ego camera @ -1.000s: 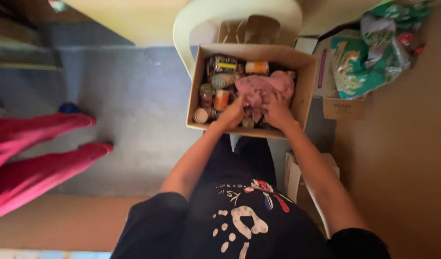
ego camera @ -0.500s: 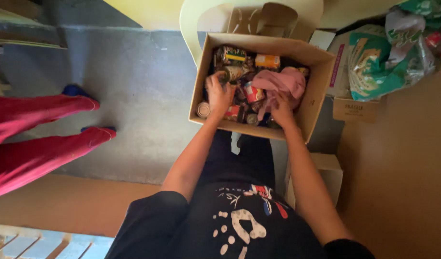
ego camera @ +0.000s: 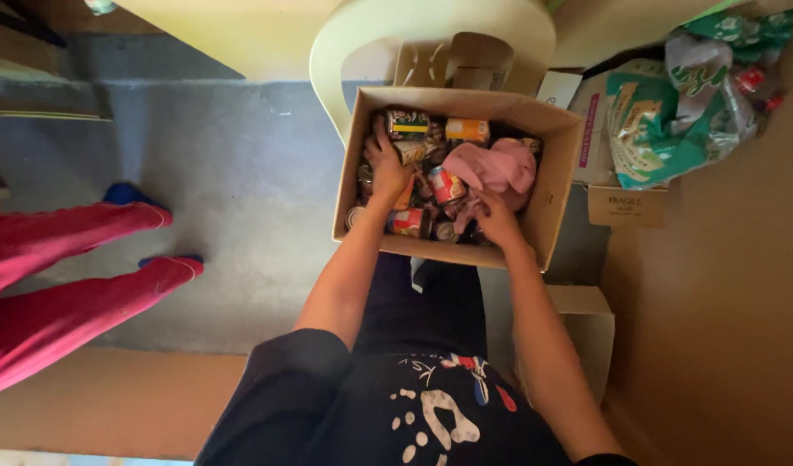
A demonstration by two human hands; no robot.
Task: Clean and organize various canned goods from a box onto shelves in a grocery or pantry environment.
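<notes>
The person is leaning over an open cardboard box (ego camera: 547, 203) that is resting on their lap, and both hands are now working down inside it. A second ago the two hands were close together on the pink cloth (ego camera: 493, 166) near the box's right side; since then the left hand (ego camera: 386, 164) has been travelling away to the far left of the box, while the right hand (ego camera: 498, 220) has been dropping back towards the near wall, below the cloth. The cloth is now lying uncovered, bunched in the right half of the box on top of the tins.

The left hand is pressing palm-down among the cans (ego camera: 422, 185), its fingers (ego camera: 379, 138) spread and reaching towards a can with a yellow and green label (ego camera: 408, 123) in the far left corner; I cannot tell whether they are gripping anything. The right hand's fingers are curling down between the cloth and the cans, and their tips are hidden, so whether they are closing on something cannot be told.

The hands splitting apart suggests the sorting is shifting from the cloth to the cans packed around it.

Beside the person, another person's red trouser legs (ego camera: 64, 259) are stretching across the grey floor (ego camera: 232, 181). A cream plastic chair (ego camera: 431, 34) is standing beyond the box, and a green and white bag (ego camera: 664, 121) is sitting to the right.
</notes>
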